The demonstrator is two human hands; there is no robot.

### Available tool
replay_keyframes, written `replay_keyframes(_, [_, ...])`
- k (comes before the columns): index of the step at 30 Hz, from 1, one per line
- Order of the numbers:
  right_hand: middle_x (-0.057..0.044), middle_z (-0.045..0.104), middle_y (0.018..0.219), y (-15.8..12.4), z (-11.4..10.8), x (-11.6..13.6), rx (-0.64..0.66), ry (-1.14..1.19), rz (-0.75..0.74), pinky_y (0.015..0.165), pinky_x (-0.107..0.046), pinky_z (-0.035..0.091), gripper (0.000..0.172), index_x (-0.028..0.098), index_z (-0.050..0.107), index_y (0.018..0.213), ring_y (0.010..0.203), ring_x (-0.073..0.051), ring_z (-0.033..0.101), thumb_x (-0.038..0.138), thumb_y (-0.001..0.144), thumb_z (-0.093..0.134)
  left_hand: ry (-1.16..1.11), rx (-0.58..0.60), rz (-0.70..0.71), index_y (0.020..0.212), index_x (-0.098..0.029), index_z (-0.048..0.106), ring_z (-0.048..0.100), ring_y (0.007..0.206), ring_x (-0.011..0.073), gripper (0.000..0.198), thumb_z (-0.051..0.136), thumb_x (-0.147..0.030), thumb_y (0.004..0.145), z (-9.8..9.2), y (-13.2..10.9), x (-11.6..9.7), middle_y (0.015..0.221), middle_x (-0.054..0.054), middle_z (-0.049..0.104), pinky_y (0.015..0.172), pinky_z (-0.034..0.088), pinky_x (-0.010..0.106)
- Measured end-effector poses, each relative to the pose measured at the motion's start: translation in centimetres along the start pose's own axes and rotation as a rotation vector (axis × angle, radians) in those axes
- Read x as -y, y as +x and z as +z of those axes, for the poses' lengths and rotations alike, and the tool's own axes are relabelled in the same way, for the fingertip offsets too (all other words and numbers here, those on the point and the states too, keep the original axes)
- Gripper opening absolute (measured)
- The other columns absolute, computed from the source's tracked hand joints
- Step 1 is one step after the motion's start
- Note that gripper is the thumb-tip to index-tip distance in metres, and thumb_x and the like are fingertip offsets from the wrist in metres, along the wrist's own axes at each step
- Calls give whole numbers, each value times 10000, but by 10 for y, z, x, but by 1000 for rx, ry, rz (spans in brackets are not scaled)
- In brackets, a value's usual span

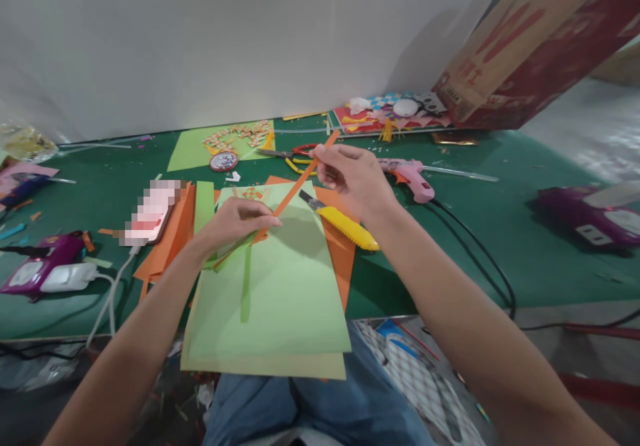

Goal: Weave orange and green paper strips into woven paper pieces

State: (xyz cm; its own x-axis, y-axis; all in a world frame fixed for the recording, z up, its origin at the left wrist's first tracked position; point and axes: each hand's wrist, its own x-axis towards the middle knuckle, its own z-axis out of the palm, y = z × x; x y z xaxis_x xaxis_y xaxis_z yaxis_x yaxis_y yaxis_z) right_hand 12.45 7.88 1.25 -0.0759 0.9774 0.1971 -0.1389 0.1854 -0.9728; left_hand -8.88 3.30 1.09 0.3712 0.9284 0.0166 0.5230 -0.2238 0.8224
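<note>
An orange paper strip (pixel 300 183) stretches slantwise between my two hands. My left hand (pixel 240 219) pinches its lower end, just over the light green paper sheets (pixel 295 299). Up and to the right, my right hand (pixel 353 173) grips the strip near its top end between thumb and fingers. Green paper strips (pixel 246 286) hang or lie below my left hand; whether it holds them too I cannot tell. A small orange-and-green woven paper piece (pixel 253 193) lies at the top of the sheets. Beside my right wrist rests a yellow utility knife (pixel 345 226).
Scissors (pixel 280 154) and a pink glue gun (pixel 413 176) lie on the green table (pixel 470 233). A phone (pixel 153 216), orange paper (pixel 170 239) and a purple power strip (pixel 45 266) are at left. A paper bag (pixel 530 46) stands at the back right.
</note>
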Motion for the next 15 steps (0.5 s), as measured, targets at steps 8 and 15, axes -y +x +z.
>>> replay_keyframes(8, [-23,587,717,17,-22,4,-111,-77,-20,464,-261,374,440,247,631,849,670,-143,583,660,806,486,-18,-12,4,726,-209,737,669,738,149,210,664,-402,765,0,1,1,805,40,743,681,527,235])
replay_keyframes(15, [-46,593,801,12,-16,12,-75,-158,-70,531,-256,435,439,250,581,807,879,-183,614,655,848,418,-56,-101,-43,773,-183,744,636,572,142,234,655,-399,774,2,1,6,601,33,701,576,515,253])
